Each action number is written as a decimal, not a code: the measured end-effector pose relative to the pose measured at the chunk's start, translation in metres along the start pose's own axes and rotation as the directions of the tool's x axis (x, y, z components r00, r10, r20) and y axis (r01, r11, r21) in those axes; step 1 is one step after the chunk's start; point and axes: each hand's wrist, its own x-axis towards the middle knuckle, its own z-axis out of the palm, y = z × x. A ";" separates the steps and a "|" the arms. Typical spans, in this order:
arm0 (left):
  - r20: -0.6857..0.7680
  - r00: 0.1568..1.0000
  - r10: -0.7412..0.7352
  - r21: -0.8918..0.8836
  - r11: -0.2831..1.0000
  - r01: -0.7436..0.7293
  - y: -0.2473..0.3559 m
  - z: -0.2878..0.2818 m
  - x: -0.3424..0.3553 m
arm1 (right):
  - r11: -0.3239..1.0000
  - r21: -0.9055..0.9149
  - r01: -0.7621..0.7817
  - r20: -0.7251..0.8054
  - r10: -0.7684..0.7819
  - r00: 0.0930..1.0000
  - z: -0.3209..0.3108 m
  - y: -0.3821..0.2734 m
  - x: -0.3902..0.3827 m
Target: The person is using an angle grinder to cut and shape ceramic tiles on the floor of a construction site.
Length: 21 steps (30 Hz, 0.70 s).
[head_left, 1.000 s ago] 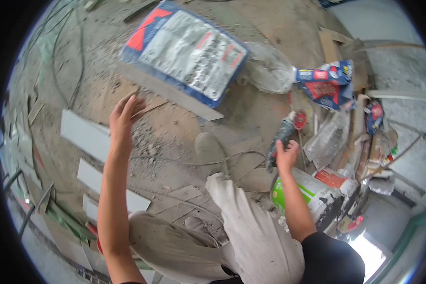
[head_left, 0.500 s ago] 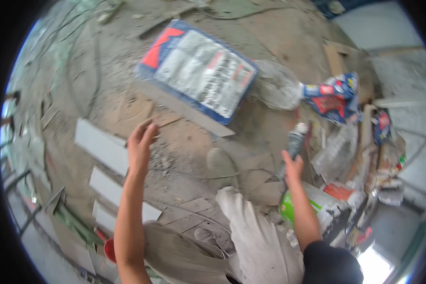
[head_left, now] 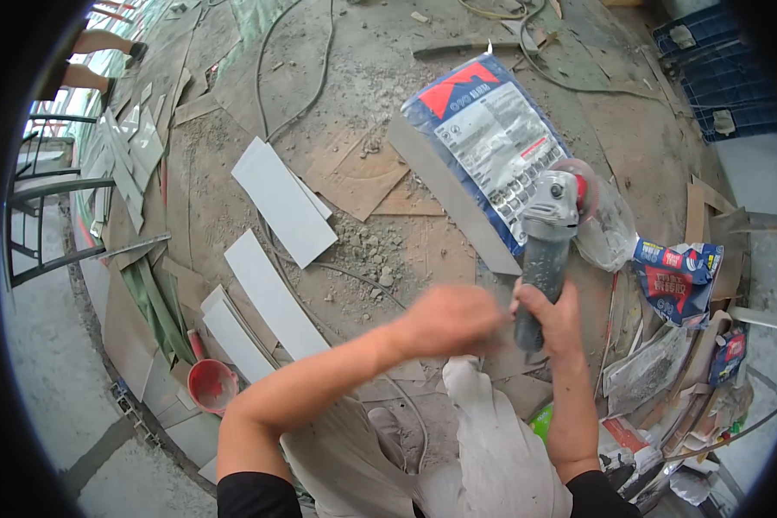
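Observation:
My right hand point(head_left: 554, 318) is wrapped round the dark body of an angle grinder point(head_left: 545, 259). Its silver gear head and reddish disc point away from me, over the right edge of a blue, white and red bag point(head_left: 501, 142). My left hand point(head_left: 464, 319) is just left of the grinder's rear end, close beside my right thumb. Motion smears its fingers, so their grip and any contact with the grinder are unclear. The bag lies on a grey slab point(head_left: 457, 211) whose long edge sticks out toward me.
White tile strips point(head_left: 285, 203) lie at left by rubble point(head_left: 380, 259) and a cable point(head_left: 326, 56). A red scoop-like cup point(head_left: 212, 385) is nearer me. Right of the grinder are clear plastic point(head_left: 609, 229) and a crumpled blue-red bag point(head_left: 678, 281). Another person's legs point(head_left: 86, 76) show far left.
My left hand has swung right, from above the tiles to beside the grinder. The grinder now shows larger, upright and nearer the bag. The view has shifted, so floor things appear farther right.

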 end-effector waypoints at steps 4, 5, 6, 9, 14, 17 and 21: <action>0.176 0.965 0.192 0.040 0.978 -0.202 0.014 0.018 -0.017 | 0.998 0.057 -0.031 0.047 0.028 0.999 0.040 0.007 0.010; 0.205 0.961 0.186 0.114 0.971 -0.212 0.009 0.016 -0.023 | 1.000 -0.024 -0.005 0.025 0.005 1.000 0.045 0.011 0.011; 0.235 0.956 0.177 0.185 0.957 -0.223 0.006 0.012 -0.026 | 1.000 -0.027 -0.010 0.026 0.010 1.000 0.048 0.014 0.011; 0.221 0.947 0.232 0.182 0.944 -0.274 -0.001 0.011 -0.028 | 0.994 -0.103 0.038 0.009 -0.037 0.999 0.053 0.016 0.008; 0.210 0.941 0.266 0.182 0.935 -0.305 -0.003 0.015 -0.024 | 0.992 -0.108 0.065 -0.036 -0.069 0.997 0.052 0.012 0.010; 0.245 0.949 0.200 0.176 0.953 -0.246 -0.005 0.029 -0.026 | 0.992 -0.108 0.072 -0.055 -0.078 0.995 0.043 0.010 0.010; 0.177 0.979 -0.096 0.043 0.995 0.090 -0.030 0.034 -0.033 | 0.975 -0.165 0.148 -0.055 -0.159 0.986 0.023 0.001 0.024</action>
